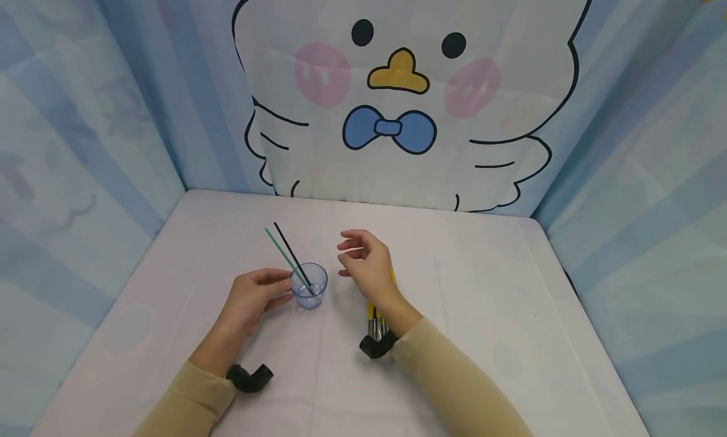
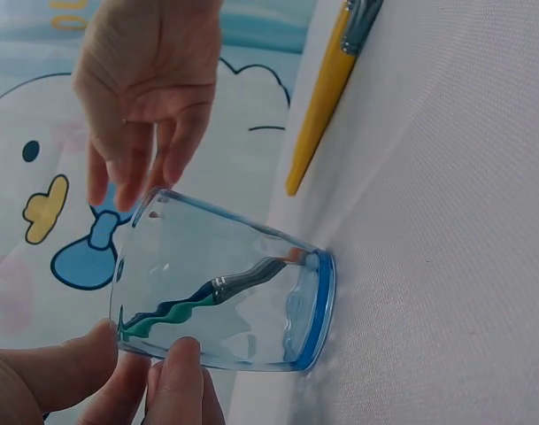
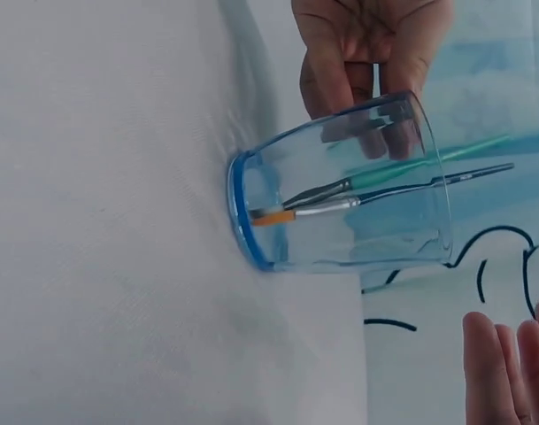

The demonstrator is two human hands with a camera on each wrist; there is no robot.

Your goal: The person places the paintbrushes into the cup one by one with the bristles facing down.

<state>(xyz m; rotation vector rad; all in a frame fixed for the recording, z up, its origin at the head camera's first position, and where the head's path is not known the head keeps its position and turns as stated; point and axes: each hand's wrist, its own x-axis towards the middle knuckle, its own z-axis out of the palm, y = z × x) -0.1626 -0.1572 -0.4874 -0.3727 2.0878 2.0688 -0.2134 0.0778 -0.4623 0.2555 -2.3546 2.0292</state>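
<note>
A clear bluish plastic cup (image 1: 309,301) stands on the table, and my left hand (image 1: 252,298) holds its side, with thumb and fingers against the wall. Two thin paintbrushes lean in the cup, bristles down: one with a green handle (image 3: 393,174), one with a dark handle (image 3: 473,174). The dark one's bristles are orange-brown. To the right of the cup, my right hand (image 1: 366,263) hovers with loosely bent fingers and nothing in them, apart from the cup. Below its wrist lie several yellow-handled brushes (image 1: 372,314), partly hidden by the arm.
A pale cloth covers the table (image 1: 483,298). Patterned curtains stand at the left (image 1: 74,172) and right (image 1: 659,235), and a backdrop (image 1: 511,96) with a cartoon bird closes the back. A black wrist camera mount (image 1: 250,379) juts from the left sleeve.
</note>
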